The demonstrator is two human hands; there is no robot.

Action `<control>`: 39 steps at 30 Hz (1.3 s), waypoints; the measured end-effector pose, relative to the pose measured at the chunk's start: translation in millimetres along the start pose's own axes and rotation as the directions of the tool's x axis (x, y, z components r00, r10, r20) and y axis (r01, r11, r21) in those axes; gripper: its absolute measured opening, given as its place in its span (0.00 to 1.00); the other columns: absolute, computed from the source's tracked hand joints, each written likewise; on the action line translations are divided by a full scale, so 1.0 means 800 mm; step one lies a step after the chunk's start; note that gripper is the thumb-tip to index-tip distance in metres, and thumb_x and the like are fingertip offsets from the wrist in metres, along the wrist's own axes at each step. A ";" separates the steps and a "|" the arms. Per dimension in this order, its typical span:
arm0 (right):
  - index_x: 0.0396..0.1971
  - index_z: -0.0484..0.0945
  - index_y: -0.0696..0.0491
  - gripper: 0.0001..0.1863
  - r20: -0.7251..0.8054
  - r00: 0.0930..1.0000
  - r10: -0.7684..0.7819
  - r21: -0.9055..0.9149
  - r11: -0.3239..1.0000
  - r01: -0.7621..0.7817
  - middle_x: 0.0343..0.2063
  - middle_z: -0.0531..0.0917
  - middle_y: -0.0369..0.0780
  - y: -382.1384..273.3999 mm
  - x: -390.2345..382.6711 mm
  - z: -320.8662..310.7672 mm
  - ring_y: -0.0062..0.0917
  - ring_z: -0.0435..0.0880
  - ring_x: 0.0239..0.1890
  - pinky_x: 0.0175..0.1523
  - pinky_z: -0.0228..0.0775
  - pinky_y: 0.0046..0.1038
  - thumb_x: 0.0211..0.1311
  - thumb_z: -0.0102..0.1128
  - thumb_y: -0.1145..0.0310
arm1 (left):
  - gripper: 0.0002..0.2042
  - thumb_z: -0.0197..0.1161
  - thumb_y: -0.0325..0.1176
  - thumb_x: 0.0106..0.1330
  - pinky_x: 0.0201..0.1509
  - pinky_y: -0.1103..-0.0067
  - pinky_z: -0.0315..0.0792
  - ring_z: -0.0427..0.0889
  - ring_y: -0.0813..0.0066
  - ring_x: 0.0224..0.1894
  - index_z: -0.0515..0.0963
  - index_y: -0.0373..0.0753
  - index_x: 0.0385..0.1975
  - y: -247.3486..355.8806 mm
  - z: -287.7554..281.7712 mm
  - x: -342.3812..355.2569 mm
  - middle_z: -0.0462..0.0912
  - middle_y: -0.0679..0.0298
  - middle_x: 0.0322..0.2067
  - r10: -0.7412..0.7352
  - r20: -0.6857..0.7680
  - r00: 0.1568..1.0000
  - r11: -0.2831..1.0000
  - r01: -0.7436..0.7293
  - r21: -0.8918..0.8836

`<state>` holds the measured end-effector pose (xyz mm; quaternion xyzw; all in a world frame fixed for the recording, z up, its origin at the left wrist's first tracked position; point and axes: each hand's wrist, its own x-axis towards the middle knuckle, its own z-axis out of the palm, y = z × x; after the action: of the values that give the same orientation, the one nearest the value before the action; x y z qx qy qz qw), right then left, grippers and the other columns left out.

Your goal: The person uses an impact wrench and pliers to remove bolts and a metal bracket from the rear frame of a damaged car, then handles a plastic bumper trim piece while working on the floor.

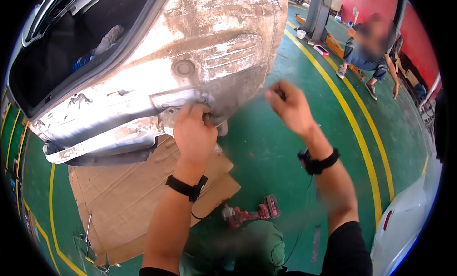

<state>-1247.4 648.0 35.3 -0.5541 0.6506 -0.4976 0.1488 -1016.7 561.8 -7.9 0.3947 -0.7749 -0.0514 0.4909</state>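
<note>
The bare rear end of a car body [214, 19], scuffed and dusty with patches of white, fills the upper middle. Against its lower corner, beside a metal bracket bar [109, 138], my left hand [195, 133] is closed, with thumb and fingers pinched together. What it grips is hidden behind the fingers. My right hand [291, 109] is raised to the right, apart from the car, with its fingers curled in. A small dark bit shows at those fingers, too blurred to name. Both wrists wear black bands.
A cardboard sheet [119, 195] lies on the green floor below the car. By my knees rests a red cordless impact wrench [250, 213]. Hand tools [88, 231] lie at the sheet's left. Another person [369, 52] squats at upper right; a white car [404, 228] stands lower right.
</note>
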 end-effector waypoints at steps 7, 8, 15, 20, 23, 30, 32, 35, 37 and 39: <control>0.47 0.79 0.60 0.12 0.241 0.954 0.176 0.491 0.826 -0.276 0.32 0.84 0.35 0.144 -0.107 0.130 0.20 0.79 0.33 0.39 0.74 0.27 0.73 0.59 0.67 | 0.09 0.64 0.18 0.52 0.42 0.65 0.75 0.82 0.53 0.39 0.82 0.38 0.32 0.011 0.006 0.002 0.82 0.59 0.35 -0.026 0.003 1.000 1.000 0.026 -0.015; 0.47 0.80 0.60 0.12 0.231 0.966 0.115 0.419 0.884 -0.206 0.32 0.84 0.37 0.153 -0.113 0.164 0.22 0.80 0.33 0.39 0.74 0.28 0.73 0.59 0.68 | 0.09 0.64 0.18 0.51 0.41 0.64 0.75 0.81 0.53 0.39 0.82 0.38 0.31 0.009 0.006 0.002 0.82 0.59 0.34 -0.007 -0.002 1.000 1.000 0.007 0.011; 0.45 0.81 0.57 0.10 0.132 0.991 0.021 0.252 0.966 -0.054 0.28 0.83 0.44 0.139 -0.092 0.259 0.28 0.81 0.30 0.37 0.73 0.32 0.69 0.62 0.70 | 0.08 0.64 0.18 0.51 0.40 0.63 0.74 0.81 0.53 0.38 0.80 0.39 0.29 0.007 0.007 0.002 0.80 0.59 0.34 -0.032 0.003 0.999 0.999 0.032 0.018; 0.43 0.81 0.59 0.10 0.140 0.983 0.117 0.320 0.934 -0.157 0.28 0.84 0.44 0.144 -0.093 0.247 0.28 0.81 0.27 0.37 0.74 0.32 0.69 0.63 0.67 | 0.09 0.64 0.17 0.51 0.40 0.63 0.74 0.81 0.51 0.37 0.81 0.38 0.30 0.009 0.006 0.003 0.80 0.58 0.33 -0.020 0.006 1.000 0.998 0.020 0.053; 0.41 0.80 0.59 0.12 0.034 0.996 0.081 0.295 0.951 -0.087 0.27 0.83 0.43 0.146 -0.098 0.238 0.28 0.81 0.26 0.36 0.75 0.31 0.70 0.64 0.65 | 0.09 0.63 0.17 0.51 0.40 0.62 0.74 0.81 0.51 0.37 0.81 0.38 0.31 0.008 0.006 0.004 0.81 0.57 0.33 -0.029 0.009 1.000 0.998 0.029 0.059; 0.35 0.78 0.61 0.17 0.292 0.925 0.244 0.507 0.781 -0.366 0.22 0.79 0.39 0.139 -0.098 0.206 0.22 0.74 0.24 0.33 0.72 0.29 0.73 0.61 0.60 | 0.09 0.63 0.16 0.51 0.40 0.62 0.74 0.81 0.50 0.37 0.81 0.37 0.30 0.013 0.008 0.002 0.81 0.57 0.33 -0.063 0.000 0.998 0.996 0.062 0.066; 0.34 0.78 0.61 0.18 0.272 0.944 0.186 0.372 0.885 -0.281 0.21 0.77 0.38 0.151 -0.089 0.212 0.20 0.71 0.24 0.31 0.69 0.29 0.73 0.61 0.59 | 0.09 0.63 0.16 0.52 0.40 0.62 0.74 0.81 0.51 0.37 0.81 0.37 0.30 0.014 0.008 0.002 0.81 0.57 0.33 -0.065 0.001 0.998 0.996 0.065 0.066; 0.32 0.78 0.60 0.18 0.334 0.930 0.155 0.344 0.898 -0.274 0.19 0.76 0.36 0.165 -0.076 0.211 0.19 0.69 0.24 0.30 0.67 0.30 0.73 0.61 0.58 | 0.08 0.63 0.17 0.52 0.41 0.62 0.74 0.81 0.51 0.38 0.81 0.38 0.30 0.014 0.010 0.003 0.81 0.57 0.34 -0.038 -0.002 0.999 0.997 0.039 0.066; 0.32 0.78 0.60 0.18 0.367 0.915 0.168 0.356 0.883 -0.305 0.19 0.76 0.35 0.169 -0.076 0.204 0.19 0.69 0.24 0.31 0.66 0.30 0.73 0.61 0.58 | 0.08 0.63 0.17 0.52 0.41 0.63 0.74 0.81 0.51 0.38 0.81 0.38 0.29 0.011 0.012 0.002 0.81 0.57 0.34 -0.047 -0.004 0.999 0.998 0.047 0.045; 0.33 0.79 0.60 0.18 0.370 0.908 0.198 0.328 0.886 -0.327 0.20 0.76 0.35 0.163 -0.080 0.186 0.19 0.70 0.25 0.32 0.67 0.29 0.72 0.62 0.58 | 0.08 0.63 0.17 0.53 0.40 0.65 0.75 0.82 0.52 0.36 0.82 0.37 0.31 0.005 0.008 0.000 0.82 0.56 0.33 -0.005 -0.022 1.000 0.997 0.007 0.082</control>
<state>-1189.6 617.6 -161.7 -0.4944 0.5769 -0.4911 0.4261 -1024.1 562.2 -9.2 0.4174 -0.7697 -0.0168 0.4828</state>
